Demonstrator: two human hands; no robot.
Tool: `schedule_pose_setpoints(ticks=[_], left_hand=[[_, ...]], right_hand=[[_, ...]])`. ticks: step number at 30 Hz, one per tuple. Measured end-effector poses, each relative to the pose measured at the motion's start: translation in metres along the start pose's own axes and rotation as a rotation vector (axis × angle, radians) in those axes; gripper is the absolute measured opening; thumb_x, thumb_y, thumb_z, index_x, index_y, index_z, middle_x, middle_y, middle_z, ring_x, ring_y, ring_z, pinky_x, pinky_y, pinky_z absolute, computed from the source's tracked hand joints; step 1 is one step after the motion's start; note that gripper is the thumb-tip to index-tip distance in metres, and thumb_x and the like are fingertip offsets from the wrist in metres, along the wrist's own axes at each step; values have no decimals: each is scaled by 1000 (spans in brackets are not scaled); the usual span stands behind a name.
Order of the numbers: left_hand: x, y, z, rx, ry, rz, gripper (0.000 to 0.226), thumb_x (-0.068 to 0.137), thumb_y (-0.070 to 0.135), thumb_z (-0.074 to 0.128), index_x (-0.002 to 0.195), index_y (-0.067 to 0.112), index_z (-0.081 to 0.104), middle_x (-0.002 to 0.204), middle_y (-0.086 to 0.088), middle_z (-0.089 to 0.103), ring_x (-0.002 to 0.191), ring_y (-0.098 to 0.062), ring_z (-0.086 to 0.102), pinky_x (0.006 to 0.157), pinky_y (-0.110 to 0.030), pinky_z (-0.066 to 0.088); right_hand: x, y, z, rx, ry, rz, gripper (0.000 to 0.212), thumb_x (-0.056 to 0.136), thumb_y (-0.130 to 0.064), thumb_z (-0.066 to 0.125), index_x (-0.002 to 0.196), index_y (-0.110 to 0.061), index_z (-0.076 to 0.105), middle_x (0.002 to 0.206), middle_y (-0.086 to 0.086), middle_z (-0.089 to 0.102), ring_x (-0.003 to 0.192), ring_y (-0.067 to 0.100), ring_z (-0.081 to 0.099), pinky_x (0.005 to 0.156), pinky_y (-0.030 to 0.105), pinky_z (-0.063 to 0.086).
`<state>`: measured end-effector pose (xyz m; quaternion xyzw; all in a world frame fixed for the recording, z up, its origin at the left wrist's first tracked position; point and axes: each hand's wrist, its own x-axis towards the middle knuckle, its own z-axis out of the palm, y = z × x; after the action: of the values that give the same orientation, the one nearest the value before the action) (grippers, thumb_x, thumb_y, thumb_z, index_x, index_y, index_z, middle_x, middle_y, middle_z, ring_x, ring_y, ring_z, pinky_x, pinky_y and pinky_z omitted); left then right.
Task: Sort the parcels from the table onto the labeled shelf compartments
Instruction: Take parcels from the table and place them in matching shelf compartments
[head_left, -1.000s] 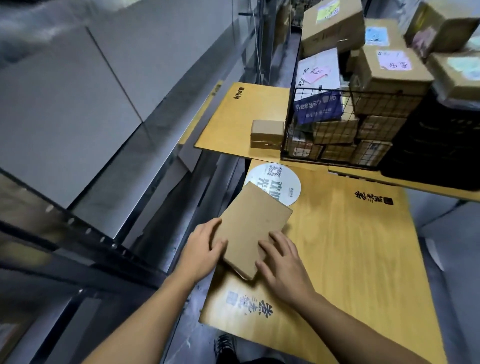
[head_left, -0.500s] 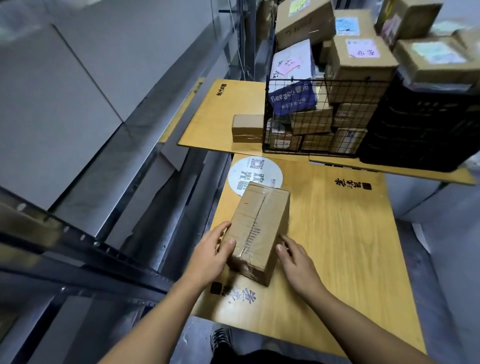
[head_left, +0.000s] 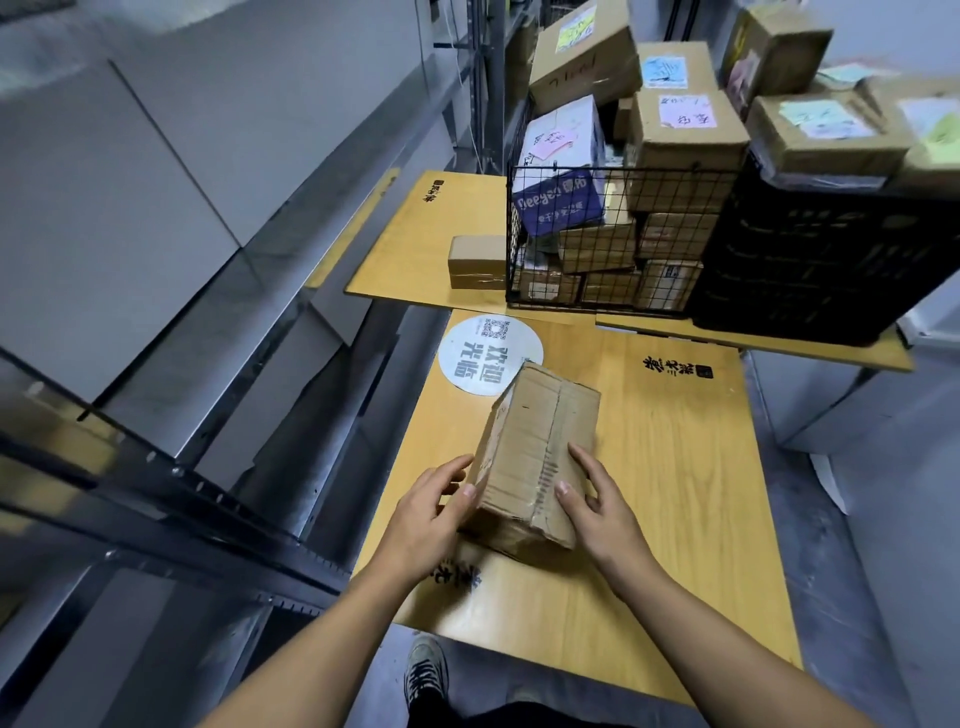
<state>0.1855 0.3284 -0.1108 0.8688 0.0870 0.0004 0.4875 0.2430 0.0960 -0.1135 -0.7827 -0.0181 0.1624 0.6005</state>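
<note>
A worn brown cardboard parcel (head_left: 535, 452) with taped seams rests on the near wooden table (head_left: 675, 493), tilted up on its long side. My left hand (head_left: 431, 512) presses its left face with the thumb on the near corner. My right hand (head_left: 597, 509) holds its right side, fingers laid over the top. The metal shelf (head_left: 171, 291) runs along the left, its compartments holding flat grey sheets. No label on the parcel faces me.
A small brown box (head_left: 475, 261) sits on the far table beside a wire basket (head_left: 613, 239) packed with parcels. A black crate (head_left: 821, 260) with more labelled boxes stands at the right. A round white sticker (head_left: 478, 353) lies behind the parcel. My shoe (head_left: 426, 670) shows below.
The parcel has been rolled from lying flat to standing on its side, showing a taped face. Both hands shifted with it and stay on its two sides.
</note>
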Motion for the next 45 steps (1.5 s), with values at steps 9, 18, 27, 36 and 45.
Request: schedule_pose_setpoints(ticks=[9, 18, 27, 36, 45], left_hand=[[8, 10, 36, 166, -152, 12, 54, 93, 48, 57, 143, 33, 45, 142, 9, 33, 131, -6, 35, 101, -11, 23], [15, 30, 70, 233, -203, 17, 61, 93, 42, 58, 147, 35, 33, 151, 2, 30, 136, -13, 34, 104, -16, 24], [-10, 28, 77, 231, -101, -24, 63, 95, 40, 56, 151, 30, 29, 148, 1, 42, 129, -13, 41, 96, -12, 26], [-75, 12, 43, 138, 232, -153, 59, 92, 32, 62, 145, 31, 37, 134, 7, 47, 115, -3, 45, 91, -10, 30], [-200, -9, -6, 100, 603, -321, 58, 91, 26, 66, 144, 25, 42, 138, 6, 47, 110, 9, 37, 90, 6, 19]], right_hand=[[-11, 23, -68, -375, 30, 27, 42, 102, -29, 54, 143, -34, 51, 153, 8, 36, 142, 23, 36, 110, 26, 31], [-22, 23, -80, -21, 97, 228, 54, 96, -40, 63, 145, -37, 40, 127, -2, 66, 116, 18, 63, 103, 47, 49], [-26, 26, -55, 240, 49, 354, 71, 89, -19, 75, 145, -37, 36, 114, 7, 71, 87, 24, 72, 45, 22, 48], [-21, 10, 7, 148, -197, 281, 82, 84, -20, 79, 143, -47, 29, 121, -2, 69, 103, 27, 70, 62, 35, 55], [-72, -13, 112, 46, -501, 118, 75, 85, -22, 78, 137, -49, 31, 117, -5, 71, 96, 18, 72, 76, 44, 62]])
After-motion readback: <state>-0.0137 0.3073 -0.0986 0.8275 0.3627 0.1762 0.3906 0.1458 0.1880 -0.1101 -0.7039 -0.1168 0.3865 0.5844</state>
